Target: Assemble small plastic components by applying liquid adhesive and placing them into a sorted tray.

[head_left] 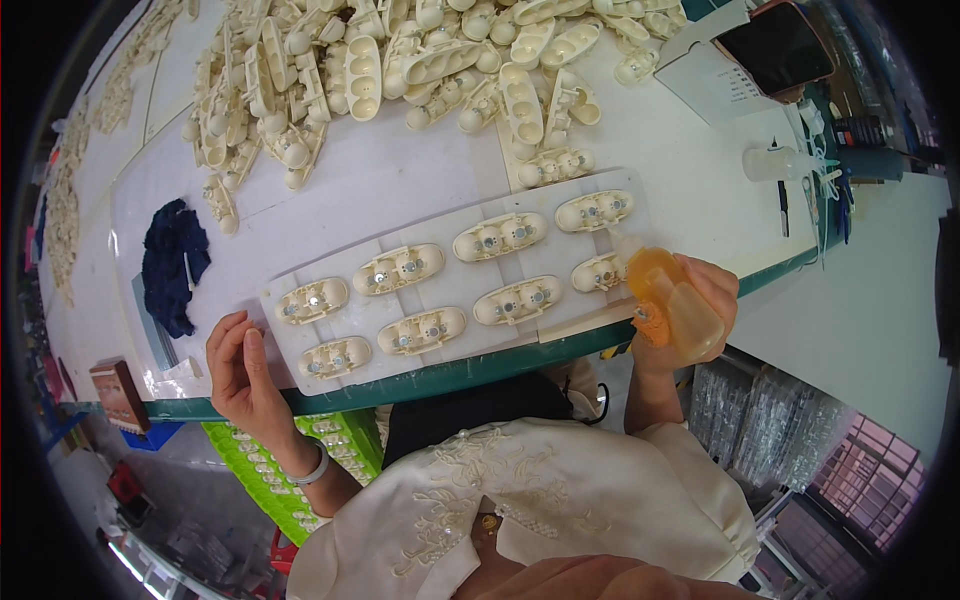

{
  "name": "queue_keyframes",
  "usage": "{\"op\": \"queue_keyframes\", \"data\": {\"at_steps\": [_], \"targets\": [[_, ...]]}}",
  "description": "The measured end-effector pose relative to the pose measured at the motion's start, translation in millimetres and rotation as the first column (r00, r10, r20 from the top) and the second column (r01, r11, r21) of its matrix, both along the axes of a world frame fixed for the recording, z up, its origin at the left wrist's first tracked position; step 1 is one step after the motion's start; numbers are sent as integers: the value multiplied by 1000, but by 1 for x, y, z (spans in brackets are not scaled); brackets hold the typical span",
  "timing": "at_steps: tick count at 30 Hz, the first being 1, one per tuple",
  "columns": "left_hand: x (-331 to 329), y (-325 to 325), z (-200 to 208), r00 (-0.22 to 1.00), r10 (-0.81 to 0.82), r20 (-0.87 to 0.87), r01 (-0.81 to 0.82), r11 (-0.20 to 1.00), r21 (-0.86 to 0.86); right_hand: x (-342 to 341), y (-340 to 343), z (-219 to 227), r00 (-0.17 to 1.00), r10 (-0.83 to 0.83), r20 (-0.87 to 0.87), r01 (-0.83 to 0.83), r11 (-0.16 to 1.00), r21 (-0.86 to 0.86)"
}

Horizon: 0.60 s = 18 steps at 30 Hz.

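Observation:
My right hand (708, 300) is closed around a yellowish translucent squeeze bottle (692, 318), which has a rough orange wrap (652, 325) against it. The bottle's upper end is beside a cream plastic part (600, 272) at the right end of the near row. Several such oval parts, with small shiny metal discs on them, lie in two rows on a pale rectangular board (455, 268). Just off the board's left end, my left hand (243, 375) is raised with loosely bent fingers apart and nothing visible in it.
A big heap of cream plastic parts (363, 78) covers the far table. A dark blue cloth (176, 265) lies at left. At far right are a phone (775, 50) on a white box and a clear bottle (775, 164). The green table edge (450, 370) runs before me, with a bright green tray (235, 460) below.

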State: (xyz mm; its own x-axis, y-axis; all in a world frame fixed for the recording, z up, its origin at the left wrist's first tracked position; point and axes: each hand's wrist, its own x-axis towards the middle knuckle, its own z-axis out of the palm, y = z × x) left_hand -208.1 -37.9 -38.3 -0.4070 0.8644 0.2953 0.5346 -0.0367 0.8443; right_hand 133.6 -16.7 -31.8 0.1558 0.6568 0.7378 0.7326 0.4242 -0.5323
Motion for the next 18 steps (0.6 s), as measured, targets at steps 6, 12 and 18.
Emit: {"op": "queue_keyframes", "data": {"at_steps": [6,12,18], "targets": [[1,0,-1,1000,10,15,-9,1000,-7,6,-2,-1,1000,29,-8,-29,999,-27],[2,1,2,1000,7,-15,-7,1000,2,10,-2,-2,998,-35,-54,36,999,8],[2,1,0,1000,13,-1,-13,1000,-1,8,-1,-2,996,-60,-70,60,998,-1]]}}
